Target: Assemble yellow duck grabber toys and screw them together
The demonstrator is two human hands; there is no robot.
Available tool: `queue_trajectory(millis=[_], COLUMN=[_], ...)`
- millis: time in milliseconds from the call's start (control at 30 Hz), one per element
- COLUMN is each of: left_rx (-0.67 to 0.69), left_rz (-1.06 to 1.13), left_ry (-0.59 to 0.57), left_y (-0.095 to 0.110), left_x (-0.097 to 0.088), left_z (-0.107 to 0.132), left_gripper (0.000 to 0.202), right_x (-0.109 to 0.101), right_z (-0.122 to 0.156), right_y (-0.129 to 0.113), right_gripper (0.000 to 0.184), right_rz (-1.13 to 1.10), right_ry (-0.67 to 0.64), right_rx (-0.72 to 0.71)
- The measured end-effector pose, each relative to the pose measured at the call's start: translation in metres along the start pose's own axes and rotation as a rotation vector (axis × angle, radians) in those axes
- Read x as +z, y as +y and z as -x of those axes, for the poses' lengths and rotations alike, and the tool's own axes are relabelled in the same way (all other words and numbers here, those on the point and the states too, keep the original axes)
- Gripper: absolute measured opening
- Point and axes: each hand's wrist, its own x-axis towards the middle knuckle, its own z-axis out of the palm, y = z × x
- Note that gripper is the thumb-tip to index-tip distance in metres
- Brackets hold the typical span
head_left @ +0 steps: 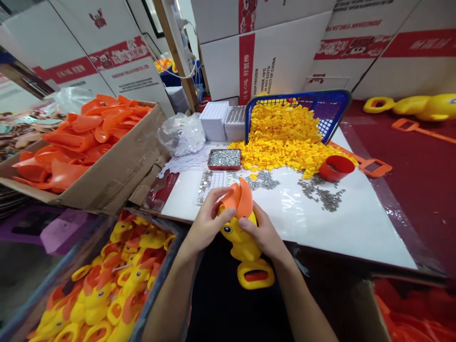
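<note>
I hold a yellow duck toy [244,247] with both hands just in front of the table's near edge. Its orange beak [239,198] points up and away from me. My left hand [206,221] is closed around the left side of the duck's head and the beak. My right hand [265,232] grips the right side of the head. The duck's handle end [255,276] hangs down toward my lap.
A white table top [356,218] carries loose screws [324,194], a tray of screws [224,159], a red cup [336,168] and a blue basket [329,111] spilling yellow pieces [285,137]. A cardboard box of orange beaks [85,137] stands left; a bin of finished ducks [107,289] sits lower left.
</note>
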Motion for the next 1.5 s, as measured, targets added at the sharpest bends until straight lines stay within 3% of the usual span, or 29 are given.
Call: queue_trajectory(millis=[100, 167, 300, 467, 633, 800, 1267, 1500], left_rx=[-0.003, 0.022, 0.081, 0.181, 0.093, -0.001, -0.037, -0.040], left_rz=[0.092, 0.133, 0.150, 0.163, 0.173, 0.113, 0.121, 0.132], left_ry=[-0.055, -0.065, 0.027, 0.100, 0.072, 0.132, 0.266, 0.257], left_y=[0.005, 0.005, -0.001, -0.006, -0.002, 0.005, 0.008, 0.004], left_x=[0.001, 0.003, 0.010, 0.019, 0.016, 0.020, 0.033, 0.027], left_z=[-0.002, -0.002, 0.001, 0.001, 0.002, 0.004, 0.009, 0.006], left_gripper=[0.078, 0.088, 0.072, 0.047, 0.048, 0.054, 0.051, 0.053], right_x=[0.001, 0.000, -0.003, -0.003, -0.001, 0.000, 0.002, 0.001], right_z=[-0.001, -0.001, -0.001, 0.001, -0.001, -0.001, 0.002, 0.001], right_y=[-0.002, -0.003, -0.003, -0.004, -0.006, -0.004, -0.001, -0.005], right_gripper=[0.058, 0.057, 0.059, 0.058, 0.057, 0.058, 0.056, 0.054], right_rz=[0.009, -0.053, -0.191, -0.206, -0.200, -0.158, -0.101, -0.112], right_ry=[-0.021, -0.037, -0.064, -0.025, -0.027, 0.014, 0.047, 0.006], right_rx=[0.007, 0.035, 0.070, 0.102, 0.116, 0.061, 0.029, 0.095])
